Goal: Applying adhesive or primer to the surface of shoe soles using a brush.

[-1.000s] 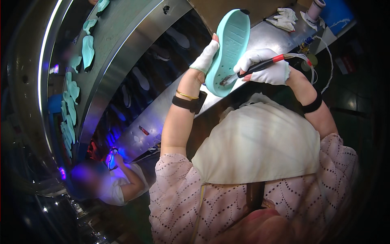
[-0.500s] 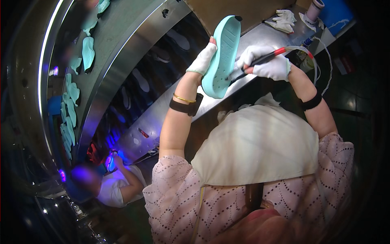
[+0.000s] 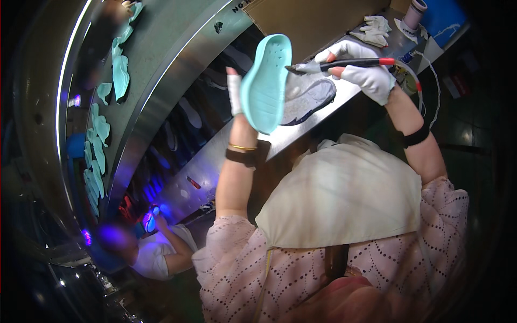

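Observation:
My left hand [image 3: 235,94], in a white glove with bare fingertips, holds a mint-green shoe sole [image 3: 264,89] upright by its left side. Small holes dot the sole's far end, and most of my fingers are hidden behind it. In my right hand [image 3: 369,78], gloved the same way, is a black-handled brush [image 3: 353,63] with a tube running from its red end. The brush's dark tip is at the right edge of the green sole, near the holes. Partly behind the green sole, a grey shoe sole [image 3: 312,102] with a dark rim lies on the metal bench [image 3: 280,137].
Left of the bench, several mint-green soles [image 3: 120,78] lie on a green conveyor [image 3: 161,37]. Other shoe parts sit on a shelf beneath it. White gloves [image 3: 374,29] and a spool [image 3: 414,13] are at the far right. A co-worker [image 3: 161,253] sits lower left under violet light.
The green sole has been turned end for end and shifted left, so its holes are now far from me. The brush has moved up and away. Soles on the conveyor have slid toward me.

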A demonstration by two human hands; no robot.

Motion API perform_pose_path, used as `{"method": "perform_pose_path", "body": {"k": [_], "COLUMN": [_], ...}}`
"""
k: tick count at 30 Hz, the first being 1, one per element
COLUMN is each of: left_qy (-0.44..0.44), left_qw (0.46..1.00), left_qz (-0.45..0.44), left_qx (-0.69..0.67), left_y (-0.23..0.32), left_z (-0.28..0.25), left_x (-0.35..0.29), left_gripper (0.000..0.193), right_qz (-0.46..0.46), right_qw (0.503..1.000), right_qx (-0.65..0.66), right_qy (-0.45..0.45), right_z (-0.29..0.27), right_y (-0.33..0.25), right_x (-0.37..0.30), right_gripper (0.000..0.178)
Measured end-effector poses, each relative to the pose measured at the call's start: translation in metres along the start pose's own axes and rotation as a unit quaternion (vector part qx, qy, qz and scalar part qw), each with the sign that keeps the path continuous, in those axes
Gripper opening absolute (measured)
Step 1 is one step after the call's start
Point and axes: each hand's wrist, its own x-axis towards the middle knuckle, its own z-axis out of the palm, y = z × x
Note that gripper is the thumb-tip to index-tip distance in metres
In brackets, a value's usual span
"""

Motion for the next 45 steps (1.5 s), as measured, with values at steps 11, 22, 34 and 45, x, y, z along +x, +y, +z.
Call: {"method": "perform_pose_path", "body": {"k": [11,22,34,45], "left_qy": [-0.034,-0.176,0.005,-0.100], "left_qw": [0.994,0.977,0.990,0.969], "left_qz": [-0.003,0.083,0.132,0.051], "left_qx": [-0.101,-0.088,-0.053,-0.221], "left_y": [-0.097,-0.090,-0.074,-0.059], "left_z": [0.005,-0.025,0.006,0.016], "left_x": [0.018,0.038,0.028,0.015], "left_gripper": [0.065,0.065,0.077,0.073], "right_qz": [-0.131,-0.163,-0.083,0.102], "right_qw": [0.978,0.963,0.982,0.992], "right_qx": [-0.081,-0.210,-0.163,-0.015], "right_qy": [0.138,0.044,-0.045,0.071], "right_z": [0.012,0.023,0.027,0.031], "right_y": [0.057,0.051,0.047,0.040], "right_x": [0.029,0.003,-0.025,-0.025], "right_gripper": [0.009,0.011,0.010,0.009]}}
